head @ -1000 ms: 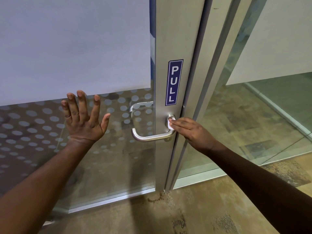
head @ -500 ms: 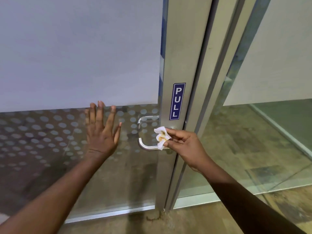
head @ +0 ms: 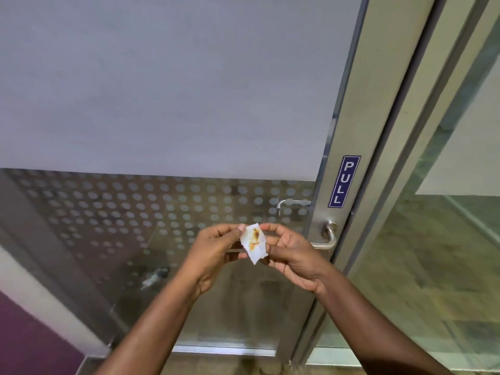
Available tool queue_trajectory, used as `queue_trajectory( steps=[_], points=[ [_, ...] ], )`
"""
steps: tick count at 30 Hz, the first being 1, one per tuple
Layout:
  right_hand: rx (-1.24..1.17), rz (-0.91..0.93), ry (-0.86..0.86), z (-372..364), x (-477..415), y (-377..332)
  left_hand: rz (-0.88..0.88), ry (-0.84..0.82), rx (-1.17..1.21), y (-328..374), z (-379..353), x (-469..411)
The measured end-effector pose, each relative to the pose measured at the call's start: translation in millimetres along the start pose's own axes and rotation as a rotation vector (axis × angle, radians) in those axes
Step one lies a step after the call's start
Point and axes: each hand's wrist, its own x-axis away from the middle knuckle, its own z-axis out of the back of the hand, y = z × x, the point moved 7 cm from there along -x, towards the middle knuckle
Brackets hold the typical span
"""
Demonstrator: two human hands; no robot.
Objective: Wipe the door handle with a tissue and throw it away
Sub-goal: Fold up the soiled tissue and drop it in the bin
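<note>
Head view: a small, crumpled white paper tissue, blotched orange-brown on the face turned to the camera, hangs between the two hands, clear of the door. The left hand pinches its upper left corner with fingertips; the right hand pinches its right edge. The brushed-steel lever door handle lies just beyond and to the right of the right hand, untouched. The tissue is judged featherlight, limp and easily torn; hold it by the clean white margins, folding the stain inward.
</note>
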Motion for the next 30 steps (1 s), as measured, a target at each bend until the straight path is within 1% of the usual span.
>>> queue_trajectory(
  steps=[3,6,9,12,14,16,20,22,25,30],
  points=[
    [0.02,-0.05,0.035,-15.8,-3.5,6.8,0.021,0.026,0.004,3.0,21.1,9.1],
    [-0.035,-0.062,0.138,-24.3,-7.8,13.3,0.065,0.089,0.052,3.8,41.6,16.0],
    [-0.081,-0.067,0.26,-28.5,-10.3,25.2,0.104,0.18,0.164,-1.2,61.8,20.1],
    [-0.228,-0.111,0.339,-35.2,-11.2,45.2,0.107,0.275,0.224,-7.8,76.6,25.7],
    [-0.268,-0.135,0.375,-40.0,-10.2,56.2,0.103,0.316,0.239,-11.6,84.6,29.7],
    [-0.238,-0.117,0.395,-43.8,-8.1,62.5,0.114,0.33,0.25,-16.4,90.7,33.2],
    [-0.071,-0.065,0.476,-44.0,-2.3,66.2,0.133,0.293,0.202,-21.1,101.3,40.1],
    [0.001,-0.061,0.479,-47.4,-1.3,66.1,0.138,0.266,0.149,-21.9,108.3,43.9],
    [0.04,-0.088,0.449,-51.6,-4.5,70.3,0.178,0.217,0.071,-24.4,117.0,49.8],
    [0.019,-0.142,0.377,-58.0,-12.9,82.3,0.213,0.247,0.056,-26.2,135.1,59.8]
  ],
)
